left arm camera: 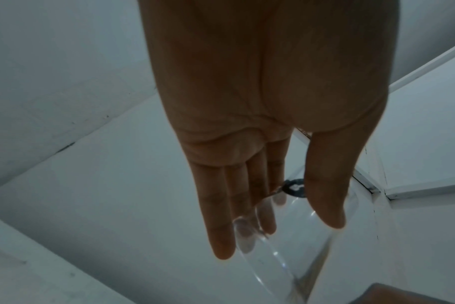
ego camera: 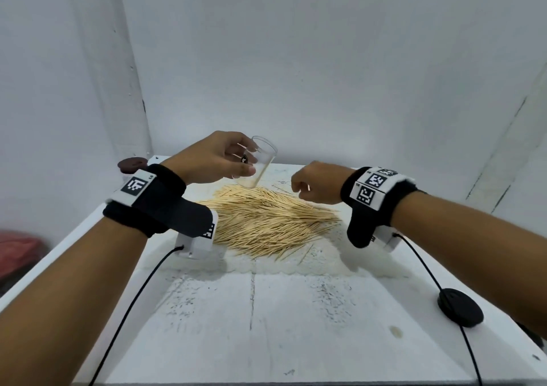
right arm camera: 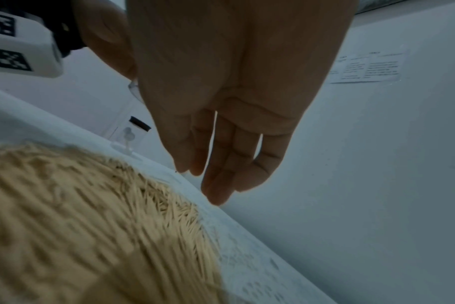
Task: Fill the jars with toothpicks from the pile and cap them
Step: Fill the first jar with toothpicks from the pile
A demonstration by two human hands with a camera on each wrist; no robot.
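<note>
The left hand [ego camera: 213, 157] holds the light, slippery clear jar [ego camera: 260, 162] by its wall above the toothpick pile [ego camera: 266, 216], while the right hand [ego camera: 316, 182] hangs loosely open and holds nothing.

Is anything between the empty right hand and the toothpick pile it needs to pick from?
Nothing visible. The right hand hangs loosely open just above the far right edge of the toothpick pile. The clear jar, held tilted by the left hand, sits off to the left.
</note>
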